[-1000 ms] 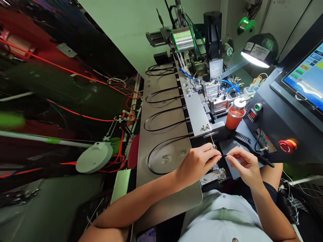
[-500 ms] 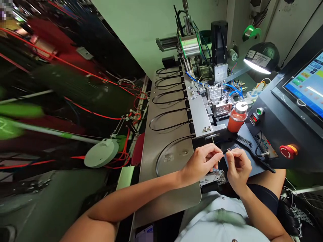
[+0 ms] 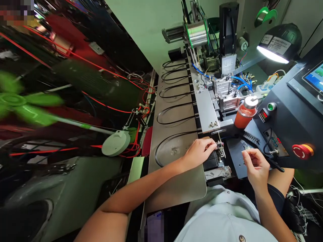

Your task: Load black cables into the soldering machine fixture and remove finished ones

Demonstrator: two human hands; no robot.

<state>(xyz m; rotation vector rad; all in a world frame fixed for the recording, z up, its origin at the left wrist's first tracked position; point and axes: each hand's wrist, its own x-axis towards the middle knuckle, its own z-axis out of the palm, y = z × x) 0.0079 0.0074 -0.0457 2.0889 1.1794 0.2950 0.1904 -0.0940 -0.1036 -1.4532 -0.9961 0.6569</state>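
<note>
My left hand point(image 3: 200, 151) reaches over the edge of the metal plate, thumb and fingertips pinched together at a small metal clamp fixture point(image 3: 221, 149). Whatever sits between those fingertips is too small to name. To the right, my right hand point(image 3: 257, 164) is closed in a pinch above the dark work surface point(image 3: 236, 161). A small shiny piece point(image 3: 244, 144) shows just beyond its fingertips; I cannot tell whether it is held. Below the clamp fixture lies a metal block with a jointed end point(image 3: 218, 173). Black cables point(image 3: 174, 119) lie in loops on the plate beside my left hand.
An orange-red jar with a metal pump top point(image 3: 244, 114) stands behind a black brush point(image 3: 252, 137). Solder wire spool point(image 3: 197, 34), pneumatic cylinders point(image 3: 228, 97) and a lit lamp point(image 3: 277, 43) stand beyond. At right is a control panel with a red stop button point(image 3: 302, 151). A green fan point(image 3: 27, 101) spins left.
My hands, close together before, have moved apart. The left is now at the clamp fixture; the right has shifted rightward. The whole view has swung slightly.
</note>
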